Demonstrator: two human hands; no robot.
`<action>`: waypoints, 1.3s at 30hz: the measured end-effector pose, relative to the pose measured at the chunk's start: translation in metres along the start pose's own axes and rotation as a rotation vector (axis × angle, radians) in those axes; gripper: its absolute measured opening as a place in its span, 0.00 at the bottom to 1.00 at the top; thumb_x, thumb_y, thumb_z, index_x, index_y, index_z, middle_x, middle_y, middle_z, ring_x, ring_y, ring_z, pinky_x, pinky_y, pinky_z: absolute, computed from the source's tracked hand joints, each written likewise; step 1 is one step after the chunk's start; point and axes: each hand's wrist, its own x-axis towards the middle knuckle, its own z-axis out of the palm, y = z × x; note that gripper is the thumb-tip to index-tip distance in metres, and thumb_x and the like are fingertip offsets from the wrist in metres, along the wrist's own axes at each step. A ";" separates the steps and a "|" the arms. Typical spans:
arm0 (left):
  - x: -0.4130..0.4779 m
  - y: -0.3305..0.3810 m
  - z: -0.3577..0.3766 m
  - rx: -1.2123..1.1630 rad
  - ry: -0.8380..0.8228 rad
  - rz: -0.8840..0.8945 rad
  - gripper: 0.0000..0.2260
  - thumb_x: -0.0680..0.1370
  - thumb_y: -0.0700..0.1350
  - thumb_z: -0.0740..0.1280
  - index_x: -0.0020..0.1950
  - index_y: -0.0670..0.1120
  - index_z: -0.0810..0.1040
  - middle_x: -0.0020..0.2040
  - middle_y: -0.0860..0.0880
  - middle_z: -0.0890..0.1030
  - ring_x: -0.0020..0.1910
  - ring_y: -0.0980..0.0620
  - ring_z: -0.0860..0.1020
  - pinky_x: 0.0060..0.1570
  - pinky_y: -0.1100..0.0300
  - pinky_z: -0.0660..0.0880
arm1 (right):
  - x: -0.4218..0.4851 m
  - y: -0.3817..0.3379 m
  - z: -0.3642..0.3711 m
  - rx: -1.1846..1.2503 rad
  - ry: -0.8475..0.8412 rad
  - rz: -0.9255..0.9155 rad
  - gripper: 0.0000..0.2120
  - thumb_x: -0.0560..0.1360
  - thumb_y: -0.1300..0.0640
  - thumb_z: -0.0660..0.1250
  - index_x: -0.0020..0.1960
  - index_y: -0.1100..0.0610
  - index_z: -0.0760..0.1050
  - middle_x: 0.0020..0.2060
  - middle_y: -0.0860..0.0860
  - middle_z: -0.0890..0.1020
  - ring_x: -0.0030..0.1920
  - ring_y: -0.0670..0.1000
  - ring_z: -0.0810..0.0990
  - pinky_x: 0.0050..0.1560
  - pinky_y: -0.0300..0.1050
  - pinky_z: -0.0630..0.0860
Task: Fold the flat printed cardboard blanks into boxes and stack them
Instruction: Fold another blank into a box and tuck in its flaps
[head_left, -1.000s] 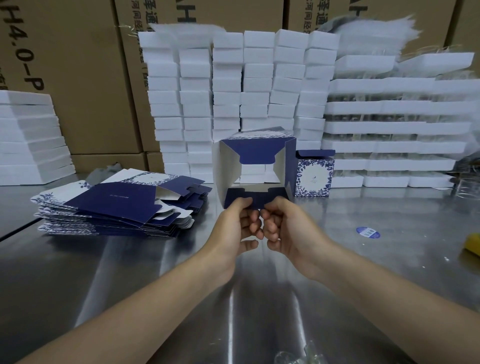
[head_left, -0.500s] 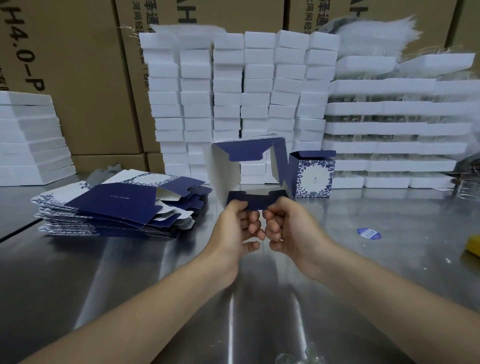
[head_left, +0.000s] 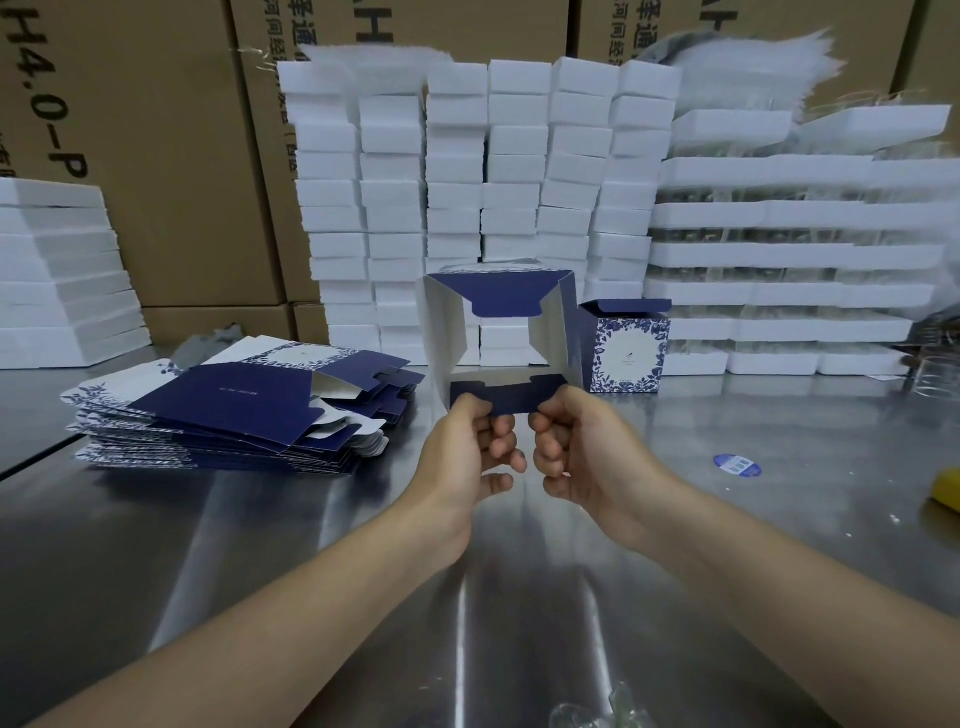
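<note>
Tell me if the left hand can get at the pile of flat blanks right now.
Likely yes, once freed: the left hand pinches a flap of the open box, but nothing stands between it and the pile.

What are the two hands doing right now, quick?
Left hand: pinching the blue flap of the half-folded box.
Right hand: pinching the same flap.

left hand (head_left: 464, 453): bare, nothing worn on fingers or wrist that shows.
right hand (head_left: 589, 451): bare, likewise plain at fingers and wrist.
left forearm (head_left: 311, 597): bare down to the lower frame edge.
right forearm (head_left: 753, 582): bare out to the right frame edge.
</note>
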 end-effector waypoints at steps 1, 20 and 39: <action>0.000 -0.001 0.000 0.015 0.015 0.003 0.17 0.82 0.48 0.57 0.34 0.49 0.73 0.31 0.50 0.68 0.31 0.51 0.75 0.40 0.53 0.70 | 0.000 -0.001 -0.001 -0.019 0.007 0.002 0.09 0.77 0.53 0.64 0.39 0.53 0.74 0.28 0.49 0.73 0.26 0.48 0.70 0.28 0.40 0.67; 0.020 -0.004 -0.020 0.694 0.163 0.204 0.16 0.76 0.53 0.56 0.29 0.50 0.64 0.19 0.54 0.70 0.40 0.42 0.85 0.34 0.55 0.61 | 0.006 -0.021 -0.017 -0.057 0.331 -0.306 0.22 0.80 0.35 0.65 0.38 0.50 0.80 0.44 0.44 0.85 0.48 0.49 0.79 0.48 0.47 0.75; 0.007 0.002 -0.011 0.659 0.073 0.473 0.20 0.78 0.57 0.56 0.28 0.54 0.70 0.23 0.53 0.71 0.37 0.43 0.83 0.41 0.47 0.71 | 0.010 -0.019 -0.033 -0.287 0.245 -0.189 0.10 0.83 0.48 0.65 0.49 0.53 0.77 0.33 0.49 0.78 0.31 0.51 0.73 0.41 0.46 0.73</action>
